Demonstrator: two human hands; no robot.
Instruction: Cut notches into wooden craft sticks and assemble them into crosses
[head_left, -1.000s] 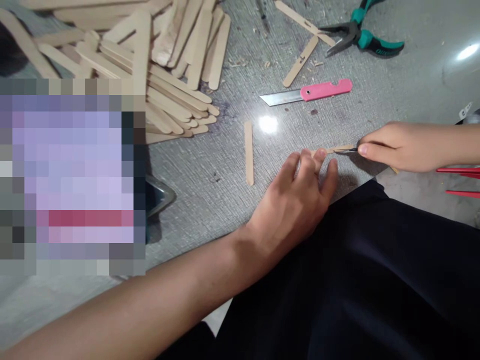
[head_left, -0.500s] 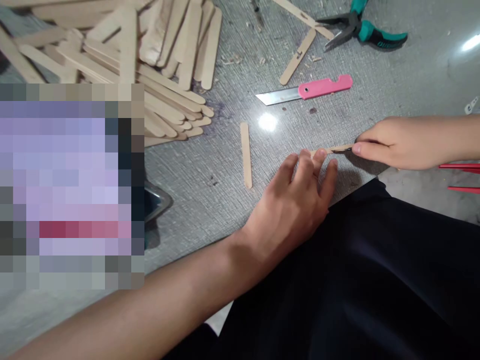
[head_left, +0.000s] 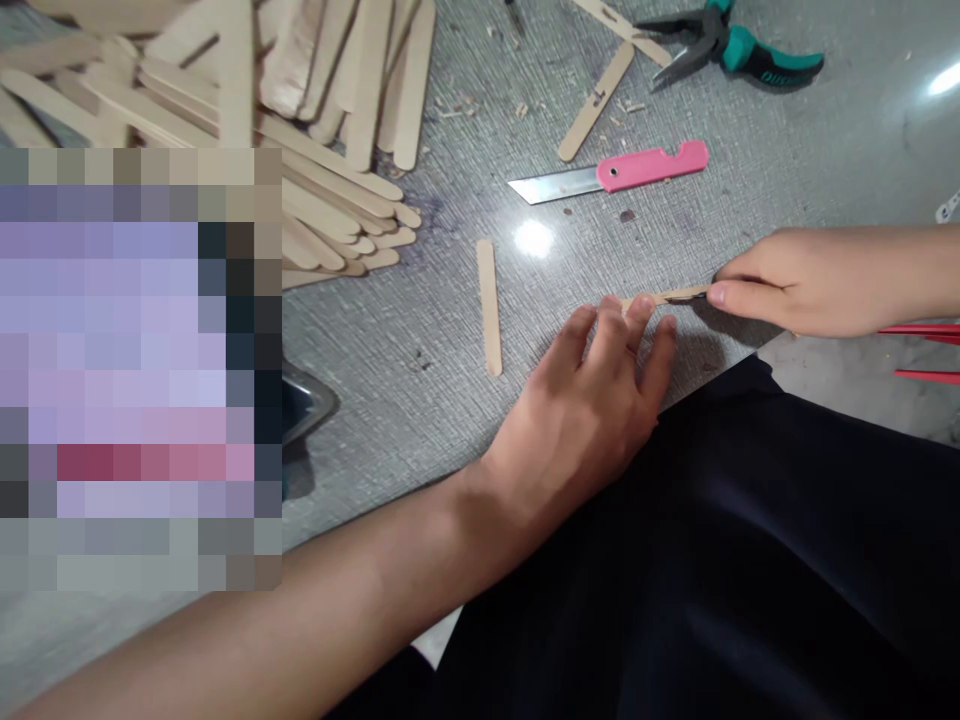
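Head view shows your left hand (head_left: 589,375) spread over a wooden stick (head_left: 658,299), your right hand (head_left: 799,285) clamped on a dark tool (head_left: 694,297).

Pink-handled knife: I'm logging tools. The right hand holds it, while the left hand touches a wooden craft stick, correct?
No: the head view shows the pink-handled knife on the table, not in the right hand. The left hand touches a wooden craft stick.

A craft workspace, grey tabletop (head_left: 450,320) (littered with shavings (head_left: 460,104)), heaped wooden sticks (head_left: 238,90), pink knife (head_left: 611,173), teal-handled pliers (head_left: 711,36)
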